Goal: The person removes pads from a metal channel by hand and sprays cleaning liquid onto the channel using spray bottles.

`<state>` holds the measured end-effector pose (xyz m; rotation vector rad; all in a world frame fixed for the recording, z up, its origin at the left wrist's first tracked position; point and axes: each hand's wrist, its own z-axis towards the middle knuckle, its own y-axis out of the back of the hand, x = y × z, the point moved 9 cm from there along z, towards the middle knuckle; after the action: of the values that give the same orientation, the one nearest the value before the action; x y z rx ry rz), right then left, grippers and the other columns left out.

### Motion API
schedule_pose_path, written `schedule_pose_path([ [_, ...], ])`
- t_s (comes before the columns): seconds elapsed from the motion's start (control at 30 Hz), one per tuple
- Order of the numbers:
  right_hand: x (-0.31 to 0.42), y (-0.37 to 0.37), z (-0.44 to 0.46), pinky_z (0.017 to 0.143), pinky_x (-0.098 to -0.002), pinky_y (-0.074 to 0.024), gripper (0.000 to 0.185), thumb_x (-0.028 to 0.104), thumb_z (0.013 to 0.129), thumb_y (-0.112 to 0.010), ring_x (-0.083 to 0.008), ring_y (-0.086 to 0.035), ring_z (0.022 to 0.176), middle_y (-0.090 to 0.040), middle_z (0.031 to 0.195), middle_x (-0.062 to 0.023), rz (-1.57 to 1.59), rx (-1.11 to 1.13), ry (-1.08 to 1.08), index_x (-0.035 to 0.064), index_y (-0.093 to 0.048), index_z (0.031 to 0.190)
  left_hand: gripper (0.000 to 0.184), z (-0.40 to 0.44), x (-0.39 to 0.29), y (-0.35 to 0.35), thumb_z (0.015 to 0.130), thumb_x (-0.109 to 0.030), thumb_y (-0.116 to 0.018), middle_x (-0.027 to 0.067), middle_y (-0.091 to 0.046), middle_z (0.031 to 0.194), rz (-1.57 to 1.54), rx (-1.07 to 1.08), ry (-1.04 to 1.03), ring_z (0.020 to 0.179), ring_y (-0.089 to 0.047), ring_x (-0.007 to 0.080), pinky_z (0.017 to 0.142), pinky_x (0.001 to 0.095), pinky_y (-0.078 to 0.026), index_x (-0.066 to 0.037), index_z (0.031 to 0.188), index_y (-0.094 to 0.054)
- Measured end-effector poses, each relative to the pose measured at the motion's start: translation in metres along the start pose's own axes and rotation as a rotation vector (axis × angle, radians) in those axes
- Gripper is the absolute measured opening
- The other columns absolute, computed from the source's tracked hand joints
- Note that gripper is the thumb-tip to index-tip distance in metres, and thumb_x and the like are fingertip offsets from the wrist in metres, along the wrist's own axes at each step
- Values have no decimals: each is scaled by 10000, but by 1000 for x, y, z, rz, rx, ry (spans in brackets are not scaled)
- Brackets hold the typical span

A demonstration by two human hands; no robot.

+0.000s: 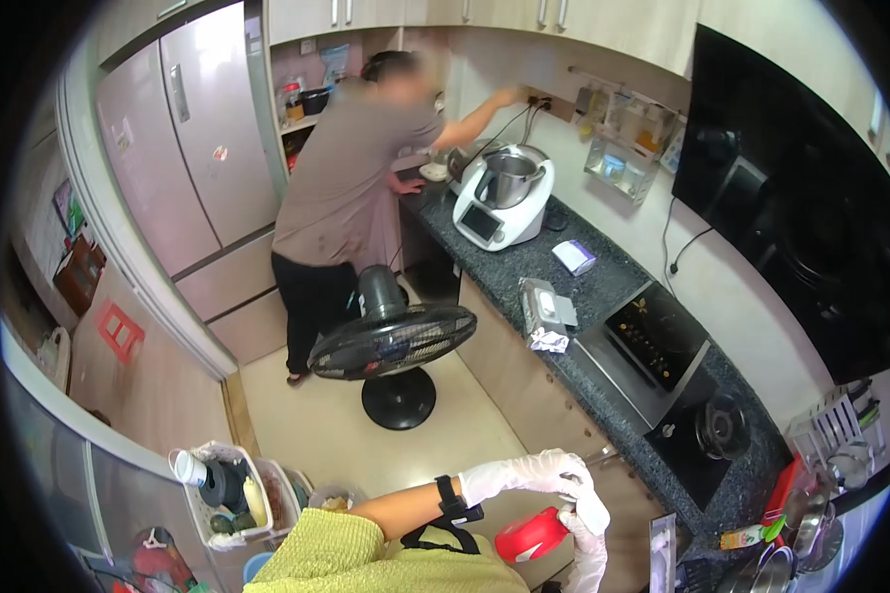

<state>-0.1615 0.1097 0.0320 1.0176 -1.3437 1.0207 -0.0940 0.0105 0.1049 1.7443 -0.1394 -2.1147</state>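
Note:
Both my hands wear white gloves and are close together at the bottom right of centre in the head view. My left hand (556, 472) reaches across from the left, its fingers curled over a smooth white piece (592, 511) whose kind I cannot make out. Just below, my right hand (585, 542) is closed at the end of a red, rounded container-like object (531, 535) with a pale marking. The fingers partly hide where the red object and the white piece meet. A black band (454, 497) circles my left wrist.
A black fan (394, 341) stands on the floor ahead. Beyond it another person (356, 173) reaches toward a wall socket. The dark counter (574, 237) on the right bears a white food processor (504, 198), a foil-wrapped pack (544, 314) and a cooktop (653, 341). Baskets (229, 494) stand left.

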Motion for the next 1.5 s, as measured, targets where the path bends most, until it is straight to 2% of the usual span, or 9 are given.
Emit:
schedule_pose_path([
  [0.2, 23, -3, -3, 610, -228, -426, 529, 135, 713, -762, -77, -518, 673, -617, 940, -40, 116, -49, 30, -36, -563, 1172, 214, 6, -18, 1, 848, -218, -571, 117, -638, 966, 21, 40, -4, 881, -620, 285, 794, 356, -486, -65, 969, -660],
  [0.3, 33, -1, -8, 702, -261, -462, 417, 71, 756, -706, -104, -559, 755, -612, 880, -16, 35, -21, 112, 13, -583, 1151, 213, 15, -2, -8, 831, -172, -619, 108, -611, 992, 32, 110, 37, 920, -594, 257, 820, 344, -472, -53, 1004, -651],
  [0.37, 6, 13, -19, 721, -275, -464, 367, 71, 761, -701, -113, -561, 781, -612, 868, -8, -5, -67, 37, 20, -600, 1110, 230, 24, -8, -13, 807, -163, -657, 104, -614, 982, 49, 127, 9, 897, -602, 243, 821, 333, -478, -68, 1016, -661],
  [0.53, 34, 25, -34, 732, -267, -464, 271, 109, 771, -715, -103, -559, 801, -615, 839, -1, 107, -203, -16, 36, -616, 1012, 212, 50, -10, -29, 797, -158, -662, 80, -623, 938, 76, 188, -37, 885, -605, 218, 807, 330, -483, -84, 995, -675],
  [0.67, 32, 50, -49, 768, -259, -467, 411, 169, 760, -753, -89, -554, 832, -617, 903, -4, 10, -265, 20, 37, -586, 1112, 213, 77, -25, -52, 771, -134, -683, 70, -615, 917, 47, 311, -40, 863, -595, 202, 783, 310, -476, -69, 973, -671],
  [0.87, 34, 78, -89, 789, -266, -473, 462, 112, 753, -763, -89, -558, 847, -618, 928, 4, 49, -533, 107, 41, -564, 1165, 221, 101, -45, -99, 766, -116, -689, 72, -612, 922, -15, 480, -150, 886, -584, 206, 799, 315, -470, -60, 979, -671],
  [1.17, 52, 102, -157, 740, -331, -473, 509, 96, 706, -774, -223, -599, 805, -630, 929, -56, -598, -751, 358, 45, -567, 1169, 220, 111, -65, -170, 769, -107, -679, 79, -620, 962, -91, 629, -272, 941, -573, 225, 848, 336, -459, -57, 984, -678],
  [1.27, 55, 102, -171, 743, -336, -471, 513, 104, 707, -773, -231, -601, 811, -631, 931, -63, -655, -807, 389, 42, -565, 1172, 215, 112, -64, -186, 773, -111, -676, 80, -620, 965, -89, 646, -277, 949, -573, 227, 855, 334, -459, -57, 981, -679],
  [1.5, -10, 117, -190, 816, -312, -476, 533, 84, 726, -761, -183, -606, 913, -633, 1028, -69, -139, -835, 169, 28, -540, 1208, 211, 112, -52, -218, 802, -131, -658, 75, -620, 968, -74, 672, -233, 966, -570, 220, 868, 327, -453, -65, 1001, -677],
])
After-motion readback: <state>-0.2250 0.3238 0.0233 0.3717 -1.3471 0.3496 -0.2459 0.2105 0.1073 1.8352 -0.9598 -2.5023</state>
